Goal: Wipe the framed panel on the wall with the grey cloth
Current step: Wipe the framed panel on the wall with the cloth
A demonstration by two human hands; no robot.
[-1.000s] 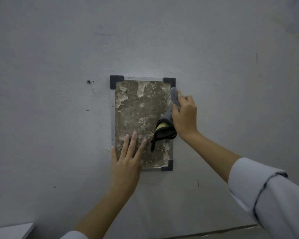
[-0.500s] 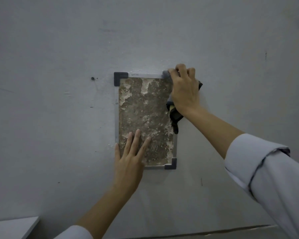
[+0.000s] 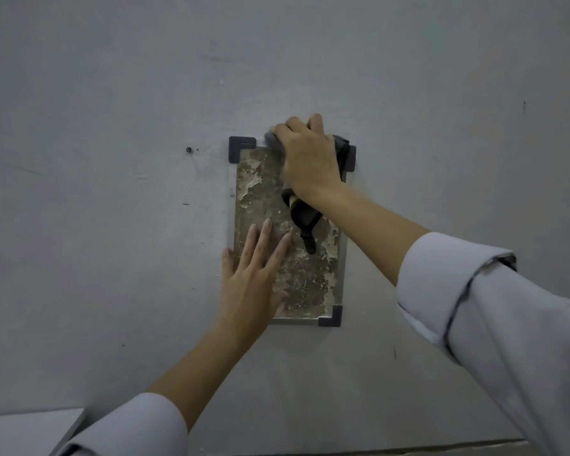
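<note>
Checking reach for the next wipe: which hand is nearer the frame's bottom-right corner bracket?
Left. The left hand lies flat just beside the bottom-right corner bracket; the right hand is up at the top edge.

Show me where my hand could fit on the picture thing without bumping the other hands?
There is one bare patch of framed panel on its lower right, between the flat left hand and the bottom-right corner cap. Another lies top left, under the corner cap. The top right is crowded by the right hand and grey cloth.

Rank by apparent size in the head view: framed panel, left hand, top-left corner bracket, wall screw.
1. framed panel
2. left hand, though it sits nearer the camera
3. top-left corner bracket
4. wall screw
</note>
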